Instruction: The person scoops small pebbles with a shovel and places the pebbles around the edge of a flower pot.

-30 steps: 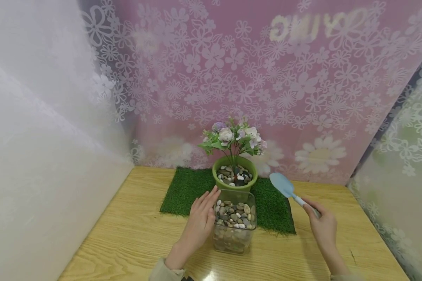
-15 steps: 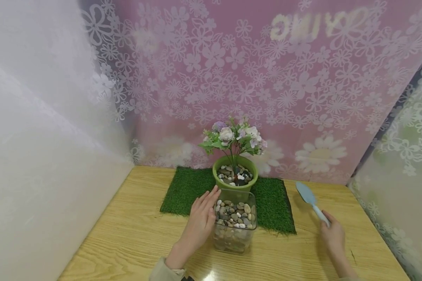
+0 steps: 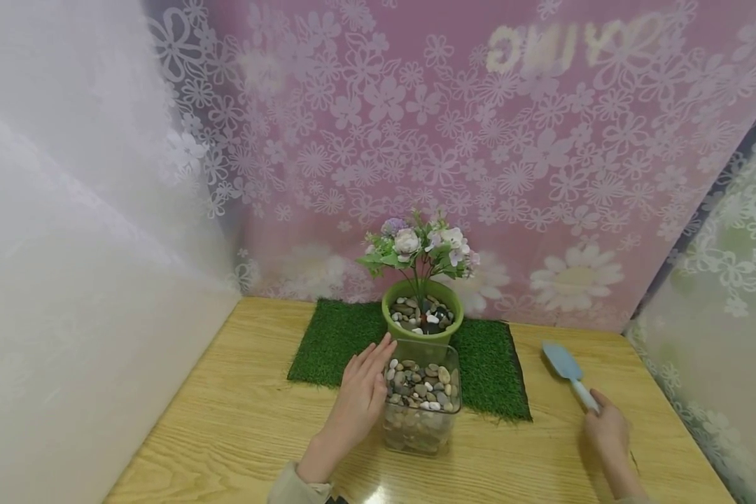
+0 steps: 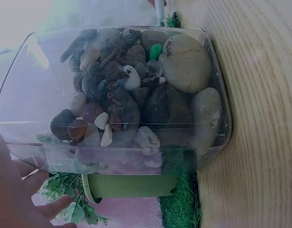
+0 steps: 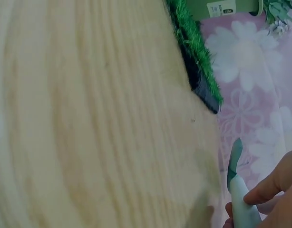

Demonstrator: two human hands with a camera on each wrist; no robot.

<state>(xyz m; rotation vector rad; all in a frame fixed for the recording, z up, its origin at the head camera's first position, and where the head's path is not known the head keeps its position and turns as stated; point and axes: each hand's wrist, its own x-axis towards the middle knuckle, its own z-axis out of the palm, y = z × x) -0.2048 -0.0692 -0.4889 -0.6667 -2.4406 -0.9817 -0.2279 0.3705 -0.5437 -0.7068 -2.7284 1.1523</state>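
Observation:
My right hand [image 3: 607,428] grips the pale handle of a light blue garden trowel [image 3: 563,361] at the right of the table, its blade pointing away from me. In the right wrist view the trowel [image 5: 235,159] shows edge-on, thumb and fingers around its handle. My left hand [image 3: 355,392] rests with straight fingers along the left side of a clear square container [image 3: 421,444] of pebbles. Through the container wall, the left wrist view shows grey, white and brown pebbles [image 4: 127,90] and a small green one. Left fingers [image 4: 55,207] reach past the container's rim there.
Behind the container a green flowerpot [image 3: 421,334] with artificial flowers [image 3: 407,242] and pebbles stands on a green turf mat [image 3: 346,343]. The mat lies on a wooden table [image 3: 227,420]. A pink floral curtain [image 3: 447,140] closes off the back, with pale sheets at both sides.
My right hand has moved right and toward me with the trowel, lowering it from beside the mat to the table's right side. The left hand and container have stayed in place.

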